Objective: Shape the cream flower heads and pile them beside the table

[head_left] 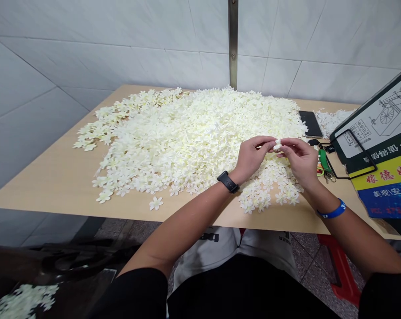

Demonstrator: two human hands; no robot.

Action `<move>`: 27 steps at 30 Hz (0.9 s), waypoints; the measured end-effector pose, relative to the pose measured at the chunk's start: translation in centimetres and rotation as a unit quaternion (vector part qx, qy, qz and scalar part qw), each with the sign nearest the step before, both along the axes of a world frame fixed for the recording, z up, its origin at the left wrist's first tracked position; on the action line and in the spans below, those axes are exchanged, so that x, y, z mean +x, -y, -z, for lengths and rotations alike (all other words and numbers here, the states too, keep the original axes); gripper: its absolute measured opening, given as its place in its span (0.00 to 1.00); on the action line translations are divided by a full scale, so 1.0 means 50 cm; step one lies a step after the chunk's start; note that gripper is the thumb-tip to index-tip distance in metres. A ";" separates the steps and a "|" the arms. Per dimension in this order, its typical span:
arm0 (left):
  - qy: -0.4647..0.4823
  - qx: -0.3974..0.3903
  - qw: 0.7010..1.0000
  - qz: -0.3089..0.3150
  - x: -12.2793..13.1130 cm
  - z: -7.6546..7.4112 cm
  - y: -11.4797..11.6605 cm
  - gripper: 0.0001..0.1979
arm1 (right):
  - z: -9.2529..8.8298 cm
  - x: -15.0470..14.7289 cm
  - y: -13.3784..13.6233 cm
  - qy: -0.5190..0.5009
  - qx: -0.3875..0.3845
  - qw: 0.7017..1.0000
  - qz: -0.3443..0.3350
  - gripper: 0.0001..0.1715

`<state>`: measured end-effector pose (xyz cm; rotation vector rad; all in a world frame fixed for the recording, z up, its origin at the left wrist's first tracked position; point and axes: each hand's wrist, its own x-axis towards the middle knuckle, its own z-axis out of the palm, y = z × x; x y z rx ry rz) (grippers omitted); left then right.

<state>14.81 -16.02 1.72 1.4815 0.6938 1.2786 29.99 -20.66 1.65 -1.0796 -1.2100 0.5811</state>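
A big heap of small cream-white fabric flowers [187,133] covers most of the light wooden table [54,177]. My left hand [251,155] and my right hand [298,157] meet above the heap's right edge. Both pinch one small white flower [278,144] between their fingertips. My left wrist carries a black band, my right wrist a blue one.
A black phone [310,123] lies at the back right beside a smaller pile of white pieces [331,119]. A printed cardboard box [379,155] stands at the right edge, with keys on a green lanyard [325,164] before it. More flowers [24,301] lie low at the left. A red stool [341,270] stands under the table.
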 end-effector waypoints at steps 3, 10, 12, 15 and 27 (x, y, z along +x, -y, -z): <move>-0.014 0.047 0.999 -0.009 0.000 0.004 -0.002 0.06 | 0.000 -0.004 0.000 -0.014 -0.009 1.000 0.009 0.13; -0.015 0.038 0.999 -0.026 -0.005 -0.010 -0.001 0.05 | 0.010 -0.004 -0.003 0.000 -0.021 1.000 -0.006 0.16; -0.029 0.044 0.998 -0.032 -0.006 -0.011 -0.001 0.04 | 0.013 0.001 -0.005 0.034 -0.011 0.999 0.005 0.13; -0.050 0.068 0.996 -0.042 -0.007 -0.008 -0.003 0.05 | 0.012 0.007 -0.004 0.095 0.015 0.995 0.006 0.08; -0.143 0.181 0.972 -0.043 -0.010 0.015 -0.016 0.11 | 0.012 0.005 -0.005 0.081 0.009 0.996 -0.022 0.07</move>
